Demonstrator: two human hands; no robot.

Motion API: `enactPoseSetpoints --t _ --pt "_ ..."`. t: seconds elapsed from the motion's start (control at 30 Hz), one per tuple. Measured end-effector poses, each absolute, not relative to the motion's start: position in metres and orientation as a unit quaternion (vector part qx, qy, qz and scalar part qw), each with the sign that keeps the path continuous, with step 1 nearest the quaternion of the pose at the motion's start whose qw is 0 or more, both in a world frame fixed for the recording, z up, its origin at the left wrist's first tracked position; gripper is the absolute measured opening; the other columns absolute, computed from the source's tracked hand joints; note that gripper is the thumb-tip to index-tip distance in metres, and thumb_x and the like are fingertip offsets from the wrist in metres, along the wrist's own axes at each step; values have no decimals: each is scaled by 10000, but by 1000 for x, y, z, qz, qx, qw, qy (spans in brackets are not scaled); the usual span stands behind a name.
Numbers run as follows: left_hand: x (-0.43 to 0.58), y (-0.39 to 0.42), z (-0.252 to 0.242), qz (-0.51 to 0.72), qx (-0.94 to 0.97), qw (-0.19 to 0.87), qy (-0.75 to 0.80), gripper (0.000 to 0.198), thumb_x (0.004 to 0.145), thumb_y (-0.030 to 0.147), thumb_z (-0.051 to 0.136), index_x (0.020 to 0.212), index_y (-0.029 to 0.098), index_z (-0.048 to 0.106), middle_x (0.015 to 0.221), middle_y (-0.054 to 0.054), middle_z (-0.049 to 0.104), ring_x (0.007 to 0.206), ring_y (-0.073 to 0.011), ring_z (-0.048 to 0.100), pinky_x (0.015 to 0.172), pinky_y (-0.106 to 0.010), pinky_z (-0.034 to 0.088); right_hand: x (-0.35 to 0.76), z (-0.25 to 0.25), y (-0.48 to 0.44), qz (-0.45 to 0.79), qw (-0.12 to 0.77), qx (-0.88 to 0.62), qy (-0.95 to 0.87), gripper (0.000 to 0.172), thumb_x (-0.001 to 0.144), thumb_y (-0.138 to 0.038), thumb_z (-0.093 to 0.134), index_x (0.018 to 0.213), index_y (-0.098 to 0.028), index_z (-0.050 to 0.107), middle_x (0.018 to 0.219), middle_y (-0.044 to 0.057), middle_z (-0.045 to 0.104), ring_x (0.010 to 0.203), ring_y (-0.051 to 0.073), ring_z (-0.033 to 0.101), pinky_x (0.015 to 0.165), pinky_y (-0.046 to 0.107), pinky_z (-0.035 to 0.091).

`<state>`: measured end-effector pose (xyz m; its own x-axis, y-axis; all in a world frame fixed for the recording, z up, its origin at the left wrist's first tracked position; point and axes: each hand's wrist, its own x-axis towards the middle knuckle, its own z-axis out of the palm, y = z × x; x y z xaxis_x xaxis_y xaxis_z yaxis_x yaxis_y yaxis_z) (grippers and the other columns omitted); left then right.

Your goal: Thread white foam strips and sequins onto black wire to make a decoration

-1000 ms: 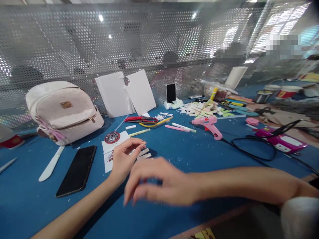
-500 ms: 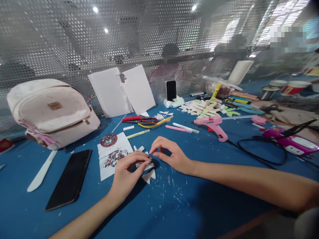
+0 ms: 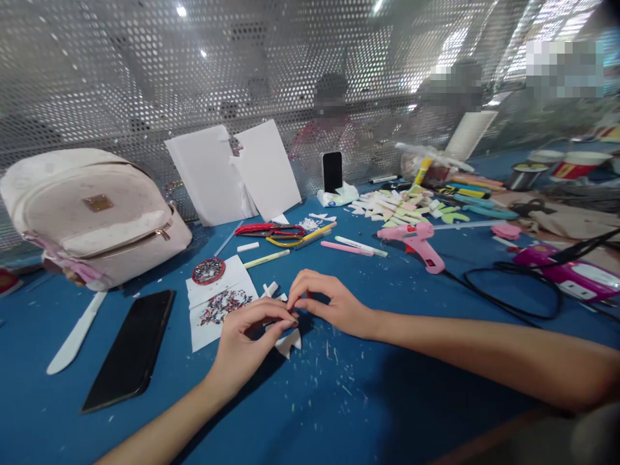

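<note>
My left hand (image 3: 249,336) is closed in a pinch, thumb against fingertips, over some white cut pieces. My right hand (image 3: 334,300) is pinched too, its fingertips meeting those of the left. Whatever sits between the fingertips is too small and hidden to name. Below them a white piece with pointed ends (image 3: 289,342) lies on the blue table (image 3: 339,413), partly covered by my left hand. Small white strips (image 3: 270,290) lie just behind the fingers. Left of my left hand, a white sheet (image 3: 201,336) bears many tiny coloured bits (image 3: 225,305) and a round red-rimmed dish (image 3: 208,271) of similar bits.
A black phone (image 3: 128,352), a white knife (image 3: 77,336) and a pale backpack (image 3: 97,219) are at left. Red-handled scissors (image 3: 261,230) and markers (image 3: 346,248) lie behind my hands. At right are a pink glue gun (image 3: 416,242), its black cable, and a pile of pale strips (image 3: 392,206).
My right hand's fingertips have come down and left to meet my left hand's fingertips, closing the small gap between them. The view has shifted slightly.
</note>
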<state>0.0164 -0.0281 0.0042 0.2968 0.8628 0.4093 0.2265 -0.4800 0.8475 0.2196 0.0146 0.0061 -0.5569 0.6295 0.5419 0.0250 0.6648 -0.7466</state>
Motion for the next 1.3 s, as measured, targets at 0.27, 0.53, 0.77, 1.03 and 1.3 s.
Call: enactPoseSetpoints --t 0.27,0.53,0.77,1.03,1.3 --pt "16 -26 3 469 699 380 383 125 853 171 681 818 251 770 844 -29 758 803 -173 700 736 -270 572 220 7 14 386 418 -205 -796 106 943 -269 626 926 -180 681 912 36 634 874 149 577 690 249 450" --pt "16 -25 2 478 693 374 389 111 856 165 675 811 226 755 842 -28 742 813 -155 693 738 -231 565 220 8 14 395 394 -238 -795 91 903 -247 675 961 -179 657 956 28 597 876 138 563 696 238 453" --pt "16 -24 1 480 698 368 383 125 863 148 660 818 221 750 852 -19 741 810 -137 694 732 -209 564 219 6 14 384 393 -241 -800 40 903 -205 663 901 -170 644 889 10 582 791 121 519 684 239 423" --pt "16 -25 1 487 703 349 384 124 867 145 662 821 217 751 855 -28 747 825 -141 690 737 -212 556 219 6 12 367 403 -241 -803 37 886 -166 626 855 -162 605 848 9 558 744 121 485 659 246 404" --pt "15 -23 -1 488 699 361 377 122 879 154 662 839 221 754 883 -30 749 854 -141 687 764 -213 551 220 7 12 371 412 -221 -802 63 908 -179 583 859 -153 612 835 15 554 746 127 490 680 258 405"
